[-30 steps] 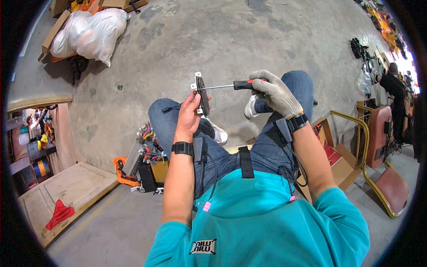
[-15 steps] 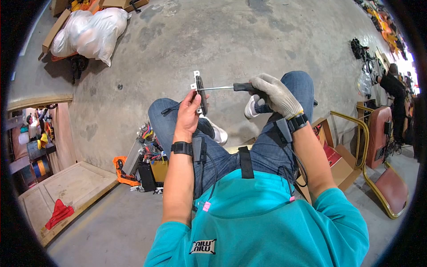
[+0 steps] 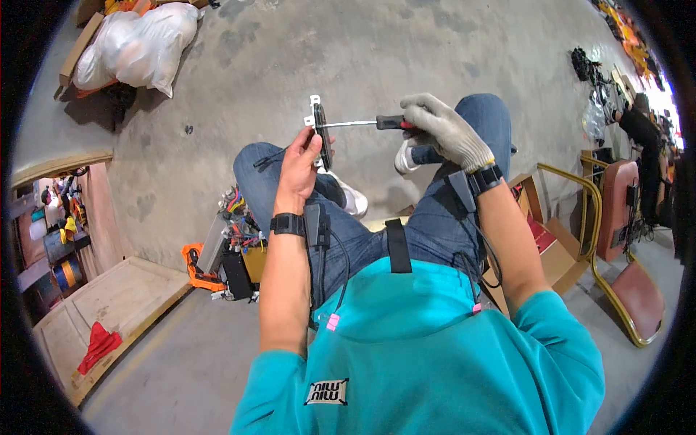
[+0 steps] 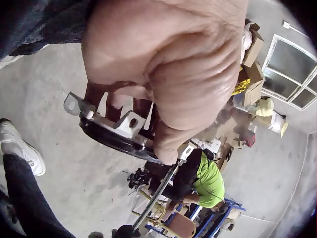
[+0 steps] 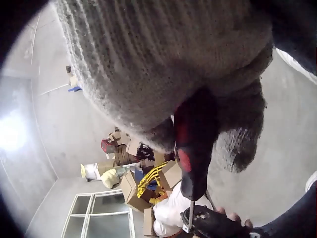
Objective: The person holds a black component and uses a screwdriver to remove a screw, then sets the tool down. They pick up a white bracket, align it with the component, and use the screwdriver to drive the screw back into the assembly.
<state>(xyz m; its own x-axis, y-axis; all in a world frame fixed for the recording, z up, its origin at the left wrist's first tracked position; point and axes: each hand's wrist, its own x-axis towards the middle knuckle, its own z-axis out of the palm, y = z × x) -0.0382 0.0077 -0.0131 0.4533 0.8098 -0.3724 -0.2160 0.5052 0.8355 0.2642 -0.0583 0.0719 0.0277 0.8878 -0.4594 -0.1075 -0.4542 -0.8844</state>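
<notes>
A narrow black part [image 3: 324, 138] with pale metal mounting tabs stands on end in my bare left hand [image 3: 297, 170], gripped between thumb and fingers. A thin black cable [image 3: 267, 159] trails off to its left. My right hand [image 3: 446, 134], in a grey knitted glove, holds a screwdriver [image 3: 391, 122] by its black and red handle, the shaft level and pointing left. Its tip meets the part near the upper tabs. In the left wrist view the thumb presses the part's end beside the screwdriver shaft [image 4: 157, 197]. The right wrist view shows gloved fingers around the handle [image 5: 194, 144].
Beside my left knee sits a pile of coloured wires and parts [image 3: 239, 221] with an orange case [image 3: 199, 267]. An open cardboard box [image 3: 558, 254] and a chair [image 3: 638, 297] stand at right. A white sack [image 3: 138, 47] lies far left. Another person [image 4: 210, 181] sits behind.
The screwdriver handle has turned in my right fingers, its red stripe going out of sight and showing again. The head view has shifted slightly. My left hand keeps its grip on the part.
</notes>
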